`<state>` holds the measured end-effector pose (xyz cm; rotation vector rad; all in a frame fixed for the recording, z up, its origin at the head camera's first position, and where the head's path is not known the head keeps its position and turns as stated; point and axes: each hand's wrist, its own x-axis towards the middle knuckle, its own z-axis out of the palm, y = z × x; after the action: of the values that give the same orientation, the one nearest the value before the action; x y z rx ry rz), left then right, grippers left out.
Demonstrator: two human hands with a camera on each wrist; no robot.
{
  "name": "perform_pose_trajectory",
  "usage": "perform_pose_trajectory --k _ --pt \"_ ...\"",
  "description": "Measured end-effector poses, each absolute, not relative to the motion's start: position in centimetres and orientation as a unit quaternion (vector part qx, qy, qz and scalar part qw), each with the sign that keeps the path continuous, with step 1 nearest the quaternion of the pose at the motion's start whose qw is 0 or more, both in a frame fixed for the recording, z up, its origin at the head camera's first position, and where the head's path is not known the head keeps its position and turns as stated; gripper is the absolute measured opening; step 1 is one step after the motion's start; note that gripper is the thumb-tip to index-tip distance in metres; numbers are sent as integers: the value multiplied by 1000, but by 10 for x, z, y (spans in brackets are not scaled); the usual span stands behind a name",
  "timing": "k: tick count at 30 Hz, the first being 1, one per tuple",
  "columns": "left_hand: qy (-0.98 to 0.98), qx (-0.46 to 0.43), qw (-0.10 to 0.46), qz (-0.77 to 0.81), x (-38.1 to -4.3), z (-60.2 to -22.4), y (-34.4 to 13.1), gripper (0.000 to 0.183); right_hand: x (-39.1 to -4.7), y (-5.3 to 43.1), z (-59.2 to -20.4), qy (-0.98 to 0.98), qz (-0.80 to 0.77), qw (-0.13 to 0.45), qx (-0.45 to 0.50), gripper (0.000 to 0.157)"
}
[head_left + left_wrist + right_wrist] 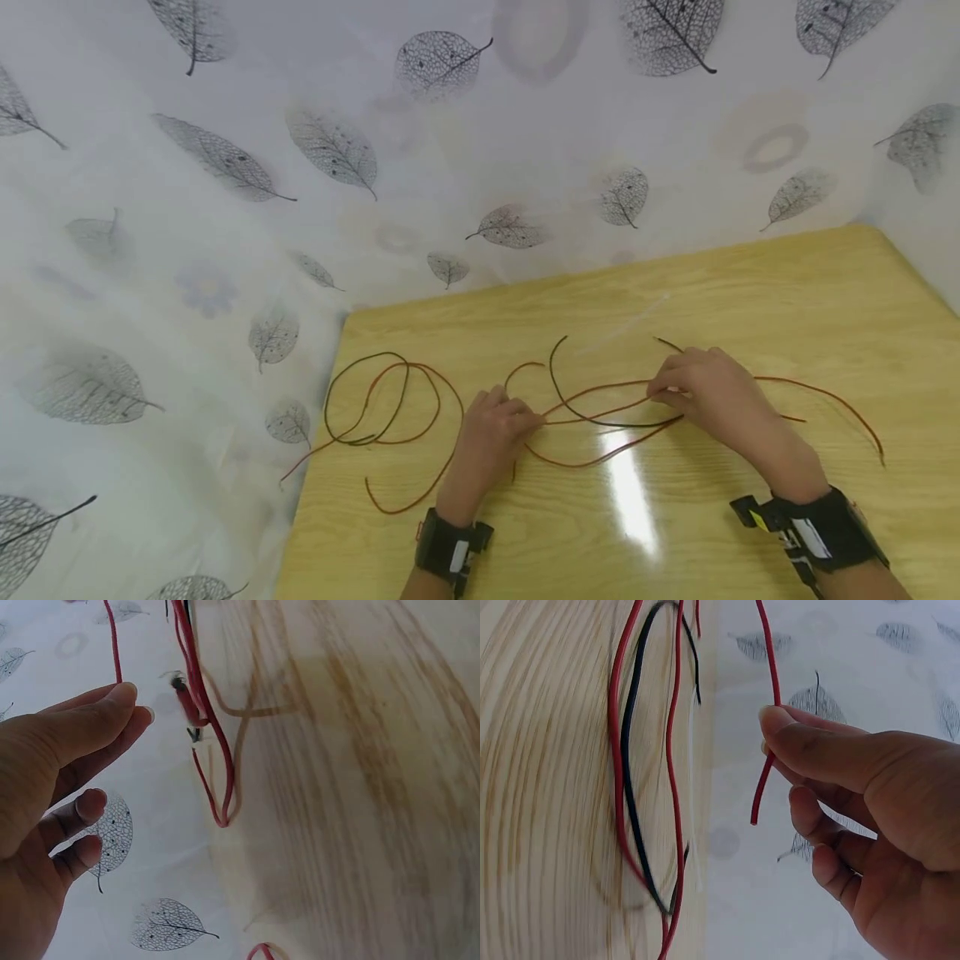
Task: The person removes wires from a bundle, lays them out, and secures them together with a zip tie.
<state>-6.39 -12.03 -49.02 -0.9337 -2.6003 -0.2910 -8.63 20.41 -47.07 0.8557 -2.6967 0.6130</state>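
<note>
My left hand pinches a red wire between thumb and fingertip, its other fingers loosely bent. To the right, my right hand pinches a red wire near one cut end, which sticks out below the thumb. Red strands run between the two hands in the head view; whether both hold the same one, I cannot tell. Under and around the hands lie more red wires and a black wire, some crossing. Part of these wires is hidden behind the fingers in the head view.
A loose black wire loop and red wire curls lie on the left of the wood-grain table. One red end overhangs the left edge. Another red wire reaches right. Leaf-printed sheeting stands behind the table.
</note>
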Motion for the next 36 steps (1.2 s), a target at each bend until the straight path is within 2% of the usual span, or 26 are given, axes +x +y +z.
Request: perform_pose_trajectory --k 6,12,22,28,36 --pt "-929 -324 160 -73 -67 -496 -125 10 -90 224 -477 -939 190 102 268 17" --pt "-940 -308 131 -67 -67 -495 -132 11 -96 225 -490 -939 198 72 272 19" --pt "-941 -278 153 -120 -68 -502 -155 4 -92 229 -494 -943 203 69 256 17" --pt "-962 -201 139 -125 -71 -502 -192 5 -91 213 -487 -929 239 86 270 19" --pt "-981 -66 103 -154 -65 -483 -251 14 -98 181 -479 -917 255 72 297 15"
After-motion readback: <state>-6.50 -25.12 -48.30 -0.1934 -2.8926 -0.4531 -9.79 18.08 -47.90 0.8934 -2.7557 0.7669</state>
